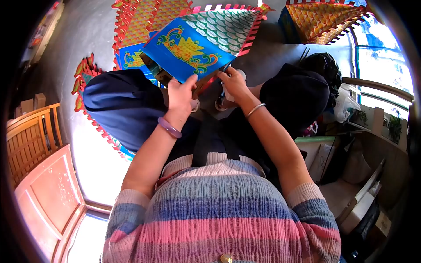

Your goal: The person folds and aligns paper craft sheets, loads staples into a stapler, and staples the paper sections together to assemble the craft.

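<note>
A house-shaped paper piece (188, 46) is held out before my knees. Its blue panel carries a yellow flower design, and its sloping top has green-and-white scales with a red fringed edge. My left hand (180, 94) grips the lower edge of the blue panel, thumb on the face and the other fingers partly hidden. At the panel's right lower corner, the fingers of my right hand (234, 82) are closed on the edge. A small dark object by those fingertips is too unclear to name. The underside of the piece looks brown and open.
Similar orange-scaled paper pieces (147, 22) lie behind at the left, and another orange piece (324, 22) sits at the back right. Red-fringed paper (83, 83) rests by my left knee. A black plastic bag (324, 68) is beside my right knee. A wooden chair (35, 140) stands left.
</note>
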A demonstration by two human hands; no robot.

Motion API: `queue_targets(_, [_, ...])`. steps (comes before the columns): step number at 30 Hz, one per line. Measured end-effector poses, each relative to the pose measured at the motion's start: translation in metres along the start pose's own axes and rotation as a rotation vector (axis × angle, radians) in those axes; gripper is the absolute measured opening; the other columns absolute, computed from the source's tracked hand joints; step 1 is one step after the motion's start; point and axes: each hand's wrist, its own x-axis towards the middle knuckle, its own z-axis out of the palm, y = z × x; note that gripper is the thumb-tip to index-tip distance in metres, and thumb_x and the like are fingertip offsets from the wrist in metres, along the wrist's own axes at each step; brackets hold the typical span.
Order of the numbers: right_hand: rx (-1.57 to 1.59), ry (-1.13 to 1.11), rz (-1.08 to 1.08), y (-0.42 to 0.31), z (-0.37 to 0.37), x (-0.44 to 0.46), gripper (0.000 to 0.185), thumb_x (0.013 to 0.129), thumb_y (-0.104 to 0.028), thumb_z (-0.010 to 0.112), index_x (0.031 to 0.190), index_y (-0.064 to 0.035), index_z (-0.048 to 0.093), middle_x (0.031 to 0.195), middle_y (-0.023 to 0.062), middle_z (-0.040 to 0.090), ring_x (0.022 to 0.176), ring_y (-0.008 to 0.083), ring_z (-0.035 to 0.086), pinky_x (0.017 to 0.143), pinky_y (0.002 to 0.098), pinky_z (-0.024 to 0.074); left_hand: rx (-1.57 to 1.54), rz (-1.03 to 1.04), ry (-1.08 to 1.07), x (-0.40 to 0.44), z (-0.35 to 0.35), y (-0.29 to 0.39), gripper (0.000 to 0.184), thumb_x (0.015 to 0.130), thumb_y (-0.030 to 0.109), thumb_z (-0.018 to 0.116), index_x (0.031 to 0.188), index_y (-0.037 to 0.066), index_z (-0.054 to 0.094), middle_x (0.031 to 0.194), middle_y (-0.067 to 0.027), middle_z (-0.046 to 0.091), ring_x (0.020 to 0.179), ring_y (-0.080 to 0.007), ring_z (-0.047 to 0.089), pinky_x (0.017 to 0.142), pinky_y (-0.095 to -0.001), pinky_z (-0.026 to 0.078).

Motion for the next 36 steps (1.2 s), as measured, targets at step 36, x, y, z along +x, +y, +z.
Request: queue_targets(36, [0.071, -0.074, 0.185, -0.050, -0.007, -0.049, 0.046, 0.081, -0.025, 0.063, 0.113, 0.0047, 0.050, 0.110, 0.0122, 0.055, 0.095, 0.0175, 0.053, 0.078, 0.0294, 0.0435, 0.047, -0.295, 0.006, -0.010, -0.030, -0.014, 0.012, 0.078, 0.011, 0.065, 0.077, 0.003, 0.056, 0.069, -0.0052, 0.060, 0.056, -0.0126, 0.058, 0.055, -0.0246, 0.049])
